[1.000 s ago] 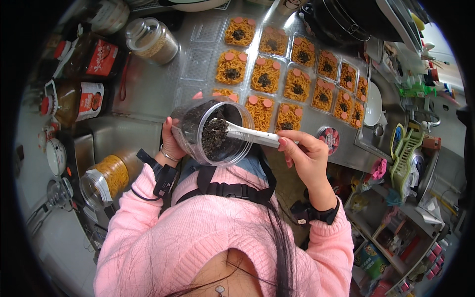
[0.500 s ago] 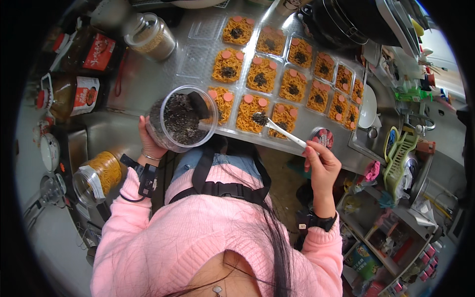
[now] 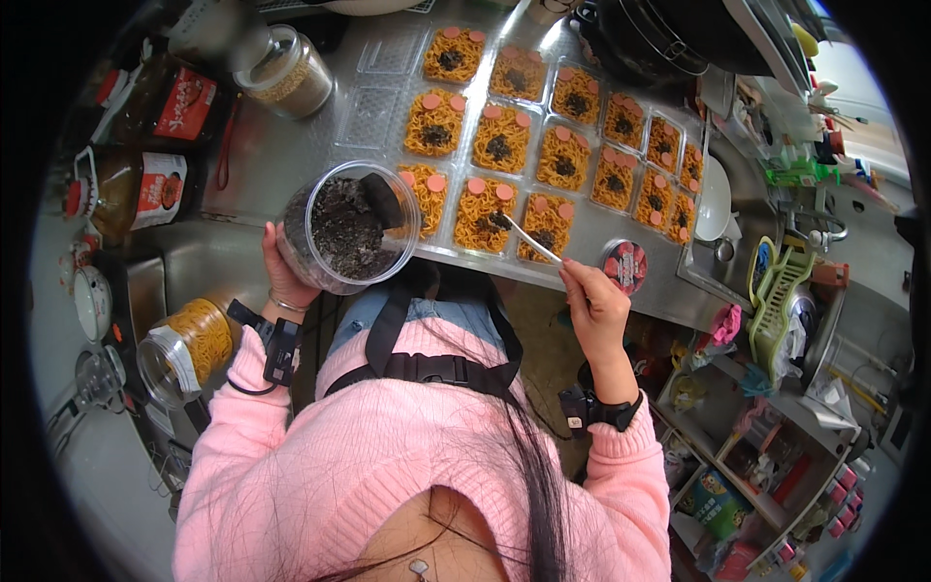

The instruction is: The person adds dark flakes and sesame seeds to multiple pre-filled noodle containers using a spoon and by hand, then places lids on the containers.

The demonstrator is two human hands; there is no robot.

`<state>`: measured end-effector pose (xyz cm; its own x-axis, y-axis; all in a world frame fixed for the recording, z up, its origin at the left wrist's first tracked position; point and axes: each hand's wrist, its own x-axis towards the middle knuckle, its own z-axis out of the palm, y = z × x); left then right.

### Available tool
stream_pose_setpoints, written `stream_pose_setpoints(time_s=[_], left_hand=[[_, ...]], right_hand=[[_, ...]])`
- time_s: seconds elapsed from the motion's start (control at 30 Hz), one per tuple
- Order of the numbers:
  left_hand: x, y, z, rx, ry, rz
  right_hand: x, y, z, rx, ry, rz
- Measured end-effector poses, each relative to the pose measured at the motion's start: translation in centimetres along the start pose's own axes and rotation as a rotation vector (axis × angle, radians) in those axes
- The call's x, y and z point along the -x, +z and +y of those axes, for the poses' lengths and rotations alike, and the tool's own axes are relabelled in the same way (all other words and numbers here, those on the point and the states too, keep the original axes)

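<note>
My left hand [image 3: 287, 274] grips the side of a clear plastic jar [image 3: 415, 228], tilted so its open mouth faces up toward me. Inside are dark, seaweed-like flakes [image 3: 347, 233]. Between the fingertips of my right hand [image 3: 593, 303] is the handle of a white spoon [image 3: 536, 242]. Its tip reaches a front-row box of noodles [image 3: 473, 231], where a dark clump of flakes lies beside two pink sausage slices [image 3: 490, 188]. Most other boxes, like the noodle box [image 3: 562, 160] behind, carry dark flakes. The jar partly covers the front-left noodle box [image 3: 427, 199], and no flakes show there.
Clear lids [image 3: 370, 114] lie left of the boxes, near a jar of grains [image 3: 296, 82]. Large sauce bottles [image 3: 160, 189] stand at the left. A round red-and-black lid [image 3: 624, 266] rests near the counter's front edge, with a sink [image 3: 752, 209] to the right.
My right hand has moved left and slightly down with the spoon, which now tips into the noodle box. Dark flakes now sit on those noodles. The jar has tilted slightly and shifted left.
</note>
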<state>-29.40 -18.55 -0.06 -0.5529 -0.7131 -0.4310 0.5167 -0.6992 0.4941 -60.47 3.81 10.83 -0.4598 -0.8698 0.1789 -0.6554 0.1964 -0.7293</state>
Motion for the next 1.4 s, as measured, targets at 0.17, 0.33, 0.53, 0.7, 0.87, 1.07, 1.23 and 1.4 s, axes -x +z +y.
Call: stream_pose_setpoints(time_s=[0.17,0.33,0.53,0.7,0.87,1.07,1.23,1.4], left_hand=[[-0.2,0.3,-0.1,0.005,-0.024,0.025],[-0.2,0.6,-0.1,-0.014,-0.028,0.015],[0.1,0.7,-0.4,-0.003,-0.016,0.022],[0.8,0.8,-1.1,-0.01,0.037,0.007],[2.7,1.8,-2.8,-0.062,0.032,0.067],[5.2,5.1,-6.3,0.161,-0.156,-0.293],[10.8,9.5,-6.7,0.178,-0.26,-0.221],[12.4,12.7,-8.2,0.352,-0.344,-0.182]], right_hand=[[0.3,-0.1,-0.3,0.011,0.036,-0.021],[0.5,0.2,-0.5,0.069,-0.11,-0.018],[0.5,0.5,0.2,0.055,-0.128,-0.019],[-0.2,-0.8,-1.1,-0.406,0.37,0.084],[-0.8,-4.4,-5.2,-0.571,0.259,-0.079],[-0.6,-1.4,-8.4,-0.348,-0.533,-0.167],[0.5,-1.5,-10.9,-0.31,-0.806,-0.241],[1.0,-2.5,-13.6,-0.311,-0.932,-0.198]])
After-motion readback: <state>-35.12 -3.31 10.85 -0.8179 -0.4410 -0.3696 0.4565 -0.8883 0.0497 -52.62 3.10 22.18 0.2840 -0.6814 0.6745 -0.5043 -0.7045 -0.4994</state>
